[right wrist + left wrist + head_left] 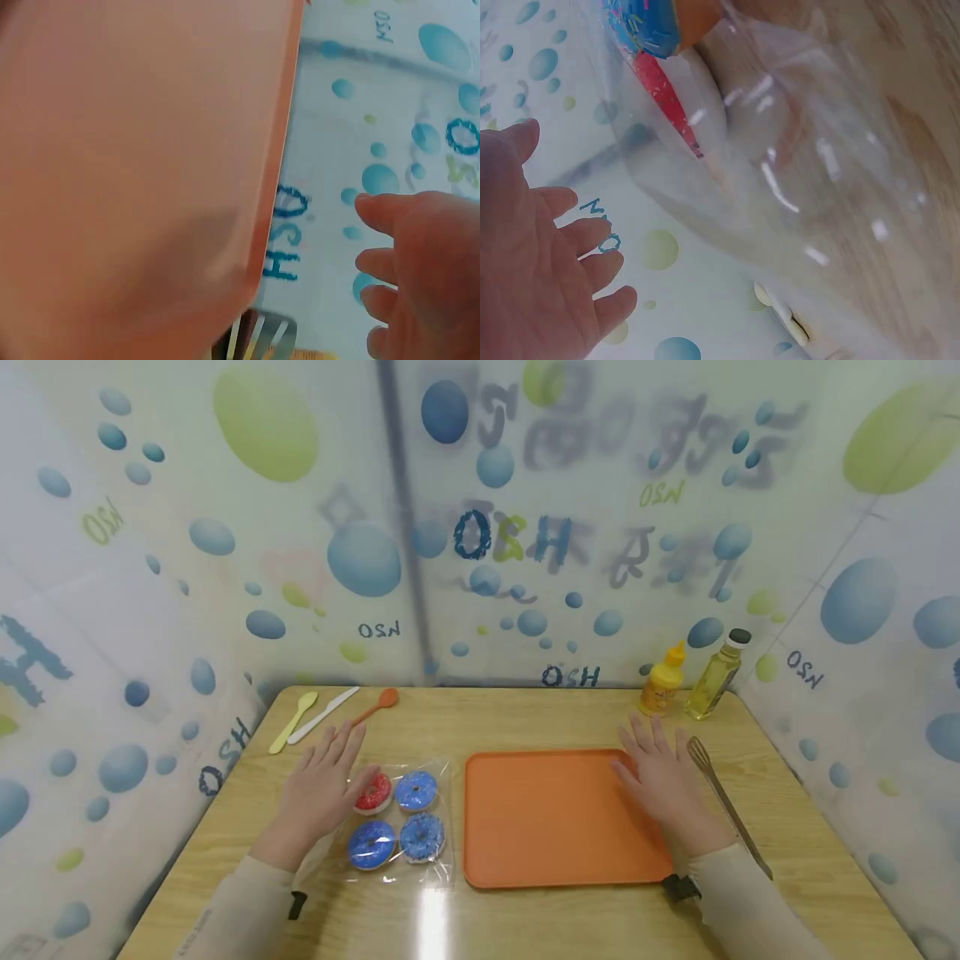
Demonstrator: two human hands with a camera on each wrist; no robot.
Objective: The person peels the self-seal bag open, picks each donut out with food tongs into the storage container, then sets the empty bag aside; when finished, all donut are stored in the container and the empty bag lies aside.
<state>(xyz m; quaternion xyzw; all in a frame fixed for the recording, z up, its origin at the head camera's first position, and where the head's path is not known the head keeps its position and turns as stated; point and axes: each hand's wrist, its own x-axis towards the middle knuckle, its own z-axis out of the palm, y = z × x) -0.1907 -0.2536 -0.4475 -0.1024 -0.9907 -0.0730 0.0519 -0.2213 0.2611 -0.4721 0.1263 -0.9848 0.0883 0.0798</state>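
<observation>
My left hand (322, 789) is held palm down with straight, slightly spread fingers, holding nothing. Its thumb partly overlaps a red doughnut (377, 793) in the head view. That doughnut lies in a clear plastic bag (442, 872) with a sprinkled blue doughnut (422, 837) and other blue ones. In the left wrist view the hand (547, 255) is apart from the bag (817, 187). My right hand (667, 785), also empty with fingers extended, is over the right edge of an orange tray (555, 818). The right wrist view shows that hand (427, 270) apart from the tray (150, 150).
A yellow spoon (294, 722), white knife (324, 715) and orange spoon (387, 697) lie at the back left. A yellow squeeze bottle (663, 681) and an oil bottle (716, 679) stand at the back right. Right of the tray lies a long whisk-like utensil (731, 810). Printed curtains surround the table.
</observation>
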